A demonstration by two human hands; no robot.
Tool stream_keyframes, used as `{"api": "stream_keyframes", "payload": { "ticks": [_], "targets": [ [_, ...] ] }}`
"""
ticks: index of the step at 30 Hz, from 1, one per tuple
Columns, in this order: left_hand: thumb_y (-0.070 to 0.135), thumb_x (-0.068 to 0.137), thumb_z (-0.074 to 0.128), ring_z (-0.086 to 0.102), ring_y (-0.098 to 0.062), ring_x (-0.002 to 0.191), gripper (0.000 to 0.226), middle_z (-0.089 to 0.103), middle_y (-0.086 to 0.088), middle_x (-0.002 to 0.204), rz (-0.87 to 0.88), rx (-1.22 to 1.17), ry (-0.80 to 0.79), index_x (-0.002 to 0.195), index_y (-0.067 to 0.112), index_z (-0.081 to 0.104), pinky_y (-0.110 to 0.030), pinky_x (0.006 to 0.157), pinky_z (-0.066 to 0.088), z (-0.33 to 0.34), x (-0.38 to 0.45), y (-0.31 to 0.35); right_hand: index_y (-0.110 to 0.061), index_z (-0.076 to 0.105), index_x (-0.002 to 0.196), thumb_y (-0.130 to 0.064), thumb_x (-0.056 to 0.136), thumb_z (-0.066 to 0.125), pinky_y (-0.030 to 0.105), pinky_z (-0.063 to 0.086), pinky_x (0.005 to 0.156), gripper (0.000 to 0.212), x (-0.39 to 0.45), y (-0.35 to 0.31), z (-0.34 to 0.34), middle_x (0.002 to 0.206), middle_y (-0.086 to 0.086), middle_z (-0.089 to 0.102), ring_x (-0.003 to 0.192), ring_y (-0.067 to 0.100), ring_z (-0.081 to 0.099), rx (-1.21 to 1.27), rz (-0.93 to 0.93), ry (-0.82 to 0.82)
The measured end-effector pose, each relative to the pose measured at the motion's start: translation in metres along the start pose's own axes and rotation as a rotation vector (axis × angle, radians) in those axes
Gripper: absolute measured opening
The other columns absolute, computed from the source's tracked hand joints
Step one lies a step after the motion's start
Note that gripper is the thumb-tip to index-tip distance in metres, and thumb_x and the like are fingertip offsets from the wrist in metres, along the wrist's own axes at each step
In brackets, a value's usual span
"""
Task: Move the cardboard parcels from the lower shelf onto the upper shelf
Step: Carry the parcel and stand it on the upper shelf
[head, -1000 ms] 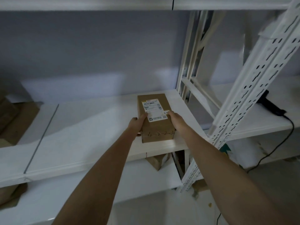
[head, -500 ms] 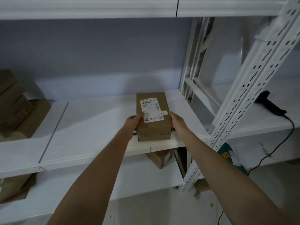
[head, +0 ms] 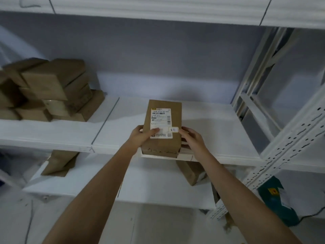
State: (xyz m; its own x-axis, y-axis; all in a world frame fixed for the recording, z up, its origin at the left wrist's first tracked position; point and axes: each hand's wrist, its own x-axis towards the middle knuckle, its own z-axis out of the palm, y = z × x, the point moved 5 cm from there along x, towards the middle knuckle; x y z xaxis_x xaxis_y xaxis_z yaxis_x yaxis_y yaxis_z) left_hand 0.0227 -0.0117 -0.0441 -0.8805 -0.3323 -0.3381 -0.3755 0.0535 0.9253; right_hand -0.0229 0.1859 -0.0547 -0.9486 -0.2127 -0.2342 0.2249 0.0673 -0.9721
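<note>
A cardboard parcel [head: 163, 145] with a white shipping label lies on the upper shelf [head: 219, 131], its near end at the shelf's front edge. My left hand [head: 140, 136] grips its left side, thumb on the label. My right hand [head: 191, 138] holds its right side. A stack of several cardboard parcels [head: 52, 88] sits at the left of the upper shelf. On the lower shelf [head: 149, 184] one parcel [head: 190, 171] shows partly under the upper shelf's edge, and another parcel [head: 59, 162] lies to the left.
A perforated white upright [head: 284, 147] slants across the right side. Behind it stands a second white rack [head: 253, 95]. A teal packet [head: 276, 203] with a cable lies at the lower right. Another shelf board [head: 158, 7] runs overhead.
The view has swung left and up, bringing the stacked parcels at the left into sight. The parcel still rests at the upper shelf's front edge between both hands.
</note>
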Motion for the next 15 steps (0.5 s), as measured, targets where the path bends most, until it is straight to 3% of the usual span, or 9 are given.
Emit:
{"api": "stream_keyframes", "payload": {
  "ticks": [3, 8, 11, 13, 15],
  "targets": [
    [0.04, 0.074, 0.075, 0.064, -0.023, 0.098, 0.074, 0.065, -0.01, 0.125, -0.039, -0.029, 0.07, 0.136, 0.011, 0.047, -0.035, 0.086, 0.053, -0.039, -0.008, -0.019, -0.012, 0.059, 0.125, -0.028, 0.085, 0.065, 0.021, 0.054, 0.067, 0.044, -0.006, 0.01, 0.039, 0.113, 0.009, 0.068, 0.095, 0.021, 0.067, 0.029, -0.003, -0.031],
    [0.042, 0.081, 0.067, 0.065, -0.014, 0.074, 0.059, 0.07, -0.006, 0.095, -0.053, -0.207, 0.209, 0.127, 0.009, 0.051, -0.023, 0.057, 0.049, -0.096, -0.026, -0.05, -0.011, 0.056, 0.125, -0.017, 0.088, 0.06, 0.021, 0.053, 0.067, 0.037, -0.022, 0.032, 0.103, 0.114, 0.008, 0.066, 0.087, 0.016, 0.066, 0.016, 0.044, -0.086],
    [0.037, 0.081, 0.07, 0.065, -0.012, 0.073, 0.058, 0.07, -0.009, 0.101, -0.024, -0.257, 0.248, 0.127, 0.007, 0.052, -0.019, 0.053, 0.051, -0.126, -0.036, -0.065, -0.012, 0.056, 0.126, -0.015, 0.089, 0.059, 0.019, 0.054, 0.066, 0.038, -0.036, 0.035, 0.137, 0.115, 0.007, 0.066, 0.092, 0.018, 0.065, 0.024, 0.038, -0.078],
    [0.036, 0.081, 0.07, 0.066, -0.014, 0.075, 0.056, 0.07, -0.01, 0.104, -0.007, -0.29, 0.265, 0.126, 0.007, 0.053, -0.019, 0.054, 0.054, -0.15, -0.044, -0.068, -0.012, 0.056, 0.128, -0.015, 0.089, 0.058, 0.019, 0.055, 0.069, 0.039, -0.047, 0.027, 0.161, 0.111, 0.004, 0.066, 0.097, 0.019, 0.064, 0.017, 0.007, -0.092],
    [0.036, 0.081, 0.07, 0.066, -0.016, 0.079, 0.055, 0.069, -0.013, 0.111, 0.024, -0.294, 0.282, 0.124, 0.007, 0.054, -0.024, 0.065, 0.056, -0.179, -0.053, -0.067, -0.012, 0.058, 0.126, -0.014, 0.09, 0.057, 0.022, 0.054, 0.075, 0.036, -0.064, 0.016, 0.188, 0.107, 0.003, 0.065, 0.097, 0.019, 0.063, 0.02, -0.042, -0.087]
  ]
}}
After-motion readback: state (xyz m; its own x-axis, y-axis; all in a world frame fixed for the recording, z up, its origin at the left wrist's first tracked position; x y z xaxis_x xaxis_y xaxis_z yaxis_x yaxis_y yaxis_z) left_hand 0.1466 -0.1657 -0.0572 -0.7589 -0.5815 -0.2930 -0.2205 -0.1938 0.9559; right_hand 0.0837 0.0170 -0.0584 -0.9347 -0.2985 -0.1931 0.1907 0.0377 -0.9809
